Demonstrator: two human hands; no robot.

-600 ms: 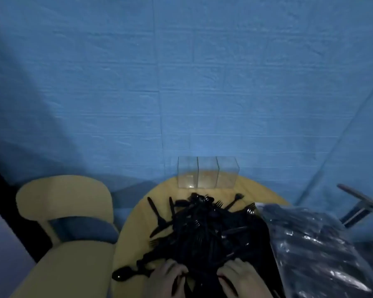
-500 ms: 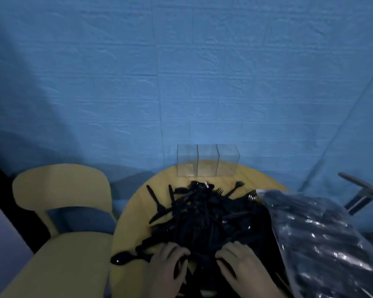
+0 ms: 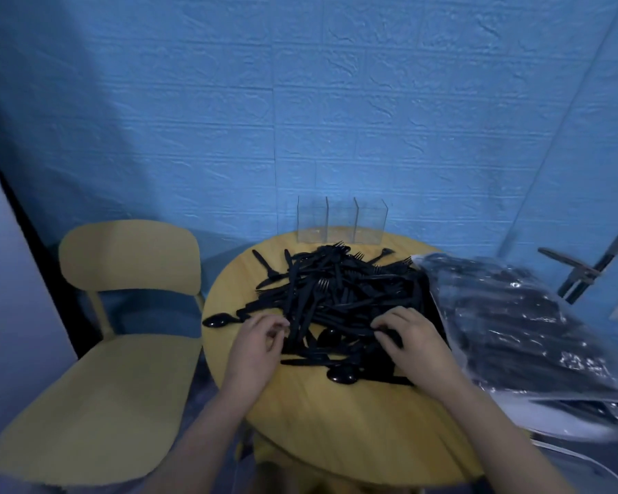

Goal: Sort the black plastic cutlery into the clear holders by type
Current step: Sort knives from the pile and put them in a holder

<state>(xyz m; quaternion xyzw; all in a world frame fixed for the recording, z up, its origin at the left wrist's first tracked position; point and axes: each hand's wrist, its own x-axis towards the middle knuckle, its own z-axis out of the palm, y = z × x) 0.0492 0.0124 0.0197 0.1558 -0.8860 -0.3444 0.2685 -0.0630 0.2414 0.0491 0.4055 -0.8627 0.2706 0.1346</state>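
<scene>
Left hand (image 3: 256, 342) fingers curled, perhaps pinching cutlery pile (image 3: 336, 297), right hand (image 3: 412, 342) fingers spread

A blue wall (image 3: 229, 112) with a raised brick pattern rises beyond my hands, dim and shadowed toward its left. Left of my left hand stands a yellow wooden chair (image 3: 122, 315), its seat beside the round yellow table (image 3: 336, 422) under my hands. A dark metal stand (image 3: 582, 269) leans far right.
</scene>
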